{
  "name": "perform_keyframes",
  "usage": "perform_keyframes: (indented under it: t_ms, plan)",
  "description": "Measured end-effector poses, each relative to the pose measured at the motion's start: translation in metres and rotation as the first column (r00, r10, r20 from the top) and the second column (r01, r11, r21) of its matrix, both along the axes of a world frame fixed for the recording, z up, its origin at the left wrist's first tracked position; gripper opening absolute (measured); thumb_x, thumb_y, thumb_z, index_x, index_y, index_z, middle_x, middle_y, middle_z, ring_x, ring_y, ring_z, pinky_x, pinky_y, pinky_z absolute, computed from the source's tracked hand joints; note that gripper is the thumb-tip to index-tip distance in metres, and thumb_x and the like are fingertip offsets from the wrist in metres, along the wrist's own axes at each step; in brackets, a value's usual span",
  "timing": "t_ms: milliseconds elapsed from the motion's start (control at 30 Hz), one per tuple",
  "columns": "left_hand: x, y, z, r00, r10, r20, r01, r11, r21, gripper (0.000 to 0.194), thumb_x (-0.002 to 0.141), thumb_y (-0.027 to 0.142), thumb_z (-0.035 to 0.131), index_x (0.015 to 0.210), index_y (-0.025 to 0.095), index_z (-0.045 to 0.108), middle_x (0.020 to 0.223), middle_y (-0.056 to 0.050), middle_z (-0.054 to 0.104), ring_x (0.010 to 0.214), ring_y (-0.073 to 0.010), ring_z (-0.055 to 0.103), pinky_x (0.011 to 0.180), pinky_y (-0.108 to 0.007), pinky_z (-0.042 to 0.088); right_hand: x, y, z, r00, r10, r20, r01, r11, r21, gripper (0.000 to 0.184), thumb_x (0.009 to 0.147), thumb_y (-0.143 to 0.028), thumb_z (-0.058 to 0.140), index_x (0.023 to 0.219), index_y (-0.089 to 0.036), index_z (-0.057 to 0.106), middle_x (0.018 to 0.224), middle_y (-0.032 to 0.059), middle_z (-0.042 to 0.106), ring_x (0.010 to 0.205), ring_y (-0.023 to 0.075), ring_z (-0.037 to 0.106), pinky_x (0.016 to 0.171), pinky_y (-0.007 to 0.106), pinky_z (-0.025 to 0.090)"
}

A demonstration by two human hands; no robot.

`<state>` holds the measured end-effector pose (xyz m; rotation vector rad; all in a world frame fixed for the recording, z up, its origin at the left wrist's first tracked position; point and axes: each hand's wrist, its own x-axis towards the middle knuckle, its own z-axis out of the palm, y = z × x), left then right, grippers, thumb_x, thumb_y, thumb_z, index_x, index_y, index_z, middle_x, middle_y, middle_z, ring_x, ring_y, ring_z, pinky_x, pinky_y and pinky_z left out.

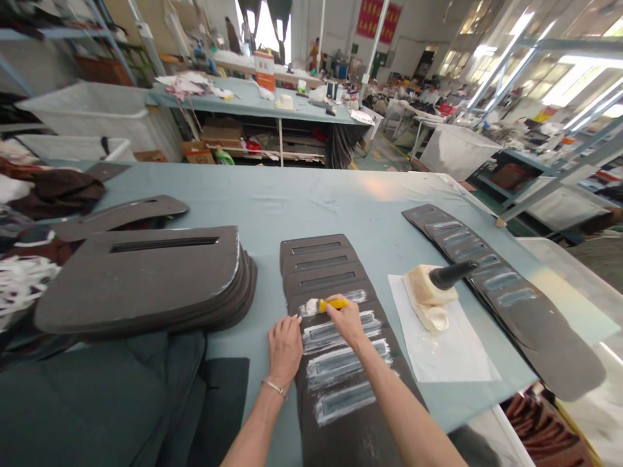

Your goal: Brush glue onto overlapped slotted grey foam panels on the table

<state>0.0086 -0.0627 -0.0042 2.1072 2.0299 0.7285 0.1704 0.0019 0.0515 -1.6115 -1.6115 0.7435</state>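
Observation:
A small paintbrush with a yellow handle (337,303) is gripped in my right hand (346,321). Its whitened bristles touch the dark grey panels (335,259), which lie overlapped in a row with their slots showing. White paste is smeared around several of the nearer slots; the farther ones look bare. My left hand (285,347) rests at the row's left edge beside the brush tip, its fingers lying against the panel. To the right, a cream-coloured container with a black spout (428,285) lies on a white sheet (455,360), with white paste around its mouth.
At left sits a stack of slotted dark panels (146,279), with dark fabric (102,402) in front of it. Another overlapped row of pasted panels (506,292) runs along the table's right side. Behind the blue-green table (272,194) stand a second worktable (233,97) and white bins (97,110).

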Motion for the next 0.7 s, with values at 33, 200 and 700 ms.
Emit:
perform_keyframes:
  t_ms: [33,200,700]
  plan:
    - [-0.001,0.000,0.001,1.000,-0.001,0.012,0.001,1.000,0.000,0.029,0.091,0.019,0.036,0.109,0.021,0.059,0.109,-0.008,0.062,0.107,-0.0223,0.051,0.088,-0.038,0.037,0.011,0.003,0.001,0.998,-0.066,0.017,0.066,0.997,-0.032,0.019,0.071,-0.030,0.052,0.078,-0.022,0.068,0.053,-0.0029,0.058,0.050,0.0145,0.054,0.052,0.024,0.040]
    - [-0.006,0.015,0.006,0.992,0.079,0.097,-0.077,0.997,-0.026,0.026,0.091,0.023,0.037,0.099,0.022,0.061,0.099,-0.006,0.064,0.098,-0.0213,0.053,0.086,-0.037,0.038,0.051,0.025,0.024,0.990,-0.137,-0.041,0.131,0.984,-0.125,0.025,0.071,-0.034,0.055,0.085,-0.020,0.069,0.052,-0.0018,0.059,0.048,0.0159,0.055,0.049,0.025,0.040]
    - [-0.018,0.039,0.000,1.000,-0.010,0.026,0.010,1.000,0.009,0.031,0.091,0.016,0.036,0.106,0.023,0.062,0.113,-0.007,0.063,0.109,-0.0212,0.052,0.091,-0.038,0.035,0.046,0.063,0.004,0.978,-0.198,0.064,0.199,0.980,-0.009,0.022,0.067,-0.030,0.052,0.074,-0.018,0.068,0.062,-0.0003,0.062,0.057,0.0143,0.052,0.056,0.024,0.039]
